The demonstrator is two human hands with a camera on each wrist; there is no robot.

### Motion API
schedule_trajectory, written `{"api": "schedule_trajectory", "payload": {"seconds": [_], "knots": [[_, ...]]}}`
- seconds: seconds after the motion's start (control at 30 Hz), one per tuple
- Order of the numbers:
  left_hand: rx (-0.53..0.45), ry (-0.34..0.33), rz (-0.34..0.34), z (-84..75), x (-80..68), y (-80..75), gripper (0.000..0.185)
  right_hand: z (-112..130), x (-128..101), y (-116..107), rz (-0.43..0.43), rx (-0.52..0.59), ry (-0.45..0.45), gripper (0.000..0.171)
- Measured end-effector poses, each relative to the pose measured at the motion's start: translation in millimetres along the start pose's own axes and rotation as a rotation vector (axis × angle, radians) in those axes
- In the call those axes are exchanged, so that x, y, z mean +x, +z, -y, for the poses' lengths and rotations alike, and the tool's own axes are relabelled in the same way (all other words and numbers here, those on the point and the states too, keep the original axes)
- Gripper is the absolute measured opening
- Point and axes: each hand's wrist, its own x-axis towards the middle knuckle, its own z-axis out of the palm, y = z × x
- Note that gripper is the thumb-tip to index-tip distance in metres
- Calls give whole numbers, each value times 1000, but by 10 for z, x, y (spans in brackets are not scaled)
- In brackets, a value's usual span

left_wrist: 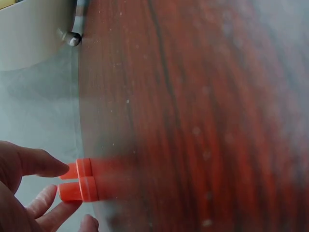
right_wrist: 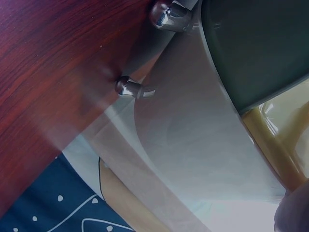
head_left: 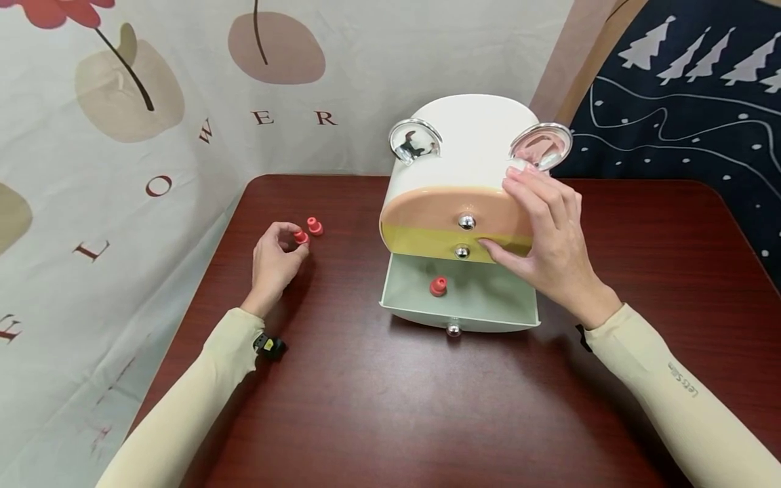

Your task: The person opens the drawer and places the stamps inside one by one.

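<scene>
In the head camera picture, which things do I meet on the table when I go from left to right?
Left hand → red piece pinched in its fingers → second red piece → red piece in the open bottom drawer → right hand on the drawer box.

**Glossy plastic, polished metal, varnished wood**

Dark red-brown table [head_left: 390,407] of wood grain, smooth and varnished, faintly reflective. Small drawer cabinet [head_left: 470,135] in smooth white plastic with a soft sheen; peach drawer front [head_left: 427,211] and yellow drawer front [head_left: 421,240] equally glossy; open pale green drawer [head_left: 488,298] in semi-gloss plastic. Round drawer knobs [head_left: 466,221] in mirror-bright chrome-like metal, likewise the two ear-shaped discs [head_left: 541,144] on top. Red pegs [head_left: 314,226] of matt, rubbery-looking plastic. Printed backdrop [head_left: 122,135] of matt woven cloth, slightly creased. Cream sleeves [head_left: 683,393] of thin, smooth stretch fabric.
</scene>
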Motion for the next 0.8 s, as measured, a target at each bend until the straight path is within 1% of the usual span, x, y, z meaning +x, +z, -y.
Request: {"api": "schedule_trajectory", "payload": {"seconds": [0.13, 0.27, 0.37, 0.5, 0.6, 0.7, 0.8], "knots": [[47, 63, -33, -3, 17, 9, 18, 5, -1, -8, 6, 0, 1, 82], [58, 126, -47, -23, -1, 29, 6, 3, 4, -12, 14, 1, 1, 83], [51, 144, -27, -49, -43, 41, 6, 2, 11, -18, 20, -1, -1, 82], [33, 143, 28, -75, -113, 45, 10, 3, 21, -25, 29, 1, -5, 82], [-10, 154, 77, -105, -173, 54, 9, 2, 27, -29, 35, 0, -7, 82], [-64, 191, 103, -187, -266, 57, 8, 2, 26, -34, 36, -2, -6, 82], [-116, 236, 106, -321, -396, 47, 8, 4, 18, -37, 34, -1, -5, 83]]}}
